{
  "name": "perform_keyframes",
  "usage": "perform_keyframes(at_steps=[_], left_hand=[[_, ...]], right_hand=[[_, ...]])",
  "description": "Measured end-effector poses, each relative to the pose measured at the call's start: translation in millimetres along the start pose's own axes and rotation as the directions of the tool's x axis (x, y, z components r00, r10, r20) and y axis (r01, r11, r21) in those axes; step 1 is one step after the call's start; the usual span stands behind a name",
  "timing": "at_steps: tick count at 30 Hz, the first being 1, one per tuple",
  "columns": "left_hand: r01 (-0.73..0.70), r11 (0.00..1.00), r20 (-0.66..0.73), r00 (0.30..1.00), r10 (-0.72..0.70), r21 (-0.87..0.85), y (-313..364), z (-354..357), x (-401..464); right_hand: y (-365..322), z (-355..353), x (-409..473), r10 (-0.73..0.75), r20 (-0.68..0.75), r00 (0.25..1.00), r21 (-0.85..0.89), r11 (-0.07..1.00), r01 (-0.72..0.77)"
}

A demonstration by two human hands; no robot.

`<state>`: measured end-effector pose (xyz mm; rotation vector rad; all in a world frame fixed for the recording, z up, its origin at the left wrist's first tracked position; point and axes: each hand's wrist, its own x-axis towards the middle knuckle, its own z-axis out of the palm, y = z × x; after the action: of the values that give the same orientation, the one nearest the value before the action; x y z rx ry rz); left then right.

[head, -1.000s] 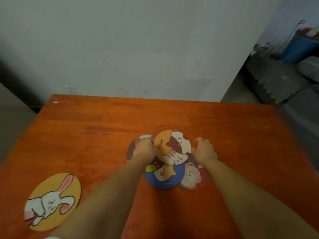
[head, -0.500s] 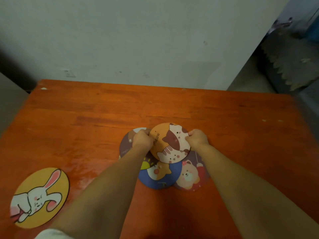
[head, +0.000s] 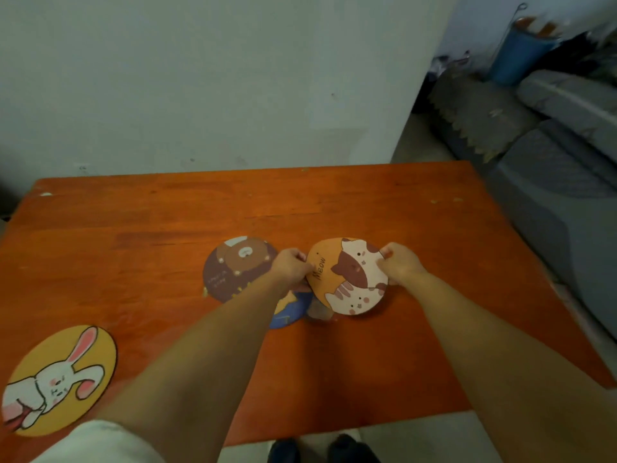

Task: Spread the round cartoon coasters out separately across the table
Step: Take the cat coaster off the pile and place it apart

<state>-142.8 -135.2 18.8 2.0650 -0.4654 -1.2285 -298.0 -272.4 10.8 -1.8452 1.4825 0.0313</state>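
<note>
The cat coaster (head: 347,275) sits between both hands, left hand (head: 291,266) pinching its left edge and right hand (head: 399,265) its right edge, fingers closed on it. It is round, so no long axis matters. Bare tabletop (head: 450,248) lies to the right, nearer the right hand. The blue coaster (head: 289,312) peeks from beneath; the bear coaster (head: 237,267) lies left, the rabbit coaster (head: 56,379) near-left, well apart. Since half a second ago, the cat coaster has shifted right off the pile, exposing more of the bear coaster.
</note>
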Motion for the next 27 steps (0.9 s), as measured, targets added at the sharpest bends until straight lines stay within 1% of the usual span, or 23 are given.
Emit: perform_keyframes(at_steps=[3, 5, 7, 11, 13, 15, 17, 21, 22, 24, 25, 27], left_hand=[[-0.022, 0.988, 0.049, 0.999, 0.014, 0.156, 1.8, 35.0, -17.4], [-0.028, 0.98, 0.06, 0.998, 0.016, 0.199, -2.1, 57.4, -28.4], [-0.002, 0.982, 0.062, 0.998, -0.009, 0.189, -10.4, 75.7, -35.2], [0.088, 0.994, 0.027, 0.996, -0.09, 0.06, -27.9, 111.5, -51.2], [0.111, 0.993, -0.012, 0.994, -0.11, 0.041, -38.9, 125.9, -54.9], [0.122, 0.991, -0.055, 0.991, -0.119, 0.057, -47.3, 138.8, -59.3], [0.115, 0.987, -0.096, 0.99, -0.104, 0.111, -53.6, 147.4, -59.8], [0.103, 0.947, -0.205, 0.978, -0.04, 0.306, -61.2, 158.1, -57.5], [0.097, 0.927, -0.215, 0.976, -0.018, 0.363, -61.0, 159.7, -55.6], [0.089, 0.887, -0.212, 0.977, 0.01, 0.454, -60.1, 165.2, -52.0], [0.089, 0.87, -0.217, 0.976, 0.021, 0.484, -57.2, 163.6, -52.0], [0.106, 0.836, -0.236, 0.971, 0.029, 0.538, -53.0, 160.2, -50.0]], right_hand=[[34.5, -17.5, -14.2, 0.036, 0.054, 0.998, 0.009, 0.999, -0.036], [55.4, -25.9, -22.4, 0.041, 0.093, 0.995, 0.003, 0.999, -0.041], [73.6, -29.1, -26.3, 0.037, 0.13, 0.991, -0.018, 0.999, -0.035], [109.1, -32.2, -28.3, -0.004, 0.202, 0.979, -0.048, 0.999, 0.014], [123.9, -30.2, -29.5, -0.025, 0.235, 0.972, -0.063, 0.997, 0.041], [136.5, -27.4, -31.0, -0.036, 0.244, 0.969, -0.094, 0.994, 0.06], [147.2, -24.0, -30.4, -0.044, 0.248, 0.968, -0.132, 0.988, 0.078], [160.7, -16.7, -28.7, -0.095, 0.219, 0.971, -0.175, 0.975, 0.135], [161.1, -15.2, -28.0, -0.114, 0.221, 0.969, -0.182, 0.971, 0.156], [161.2, -12.5, -26.2, -0.111, 0.246, 0.963, -0.266, 0.948, 0.177], [158.0, -12.4, -26.3, -0.116, 0.234, 0.965, -0.325, 0.926, 0.191], [150.2, -16.5, -27.5, -0.137, 0.203, 0.97, -0.478, 0.85, 0.22]])
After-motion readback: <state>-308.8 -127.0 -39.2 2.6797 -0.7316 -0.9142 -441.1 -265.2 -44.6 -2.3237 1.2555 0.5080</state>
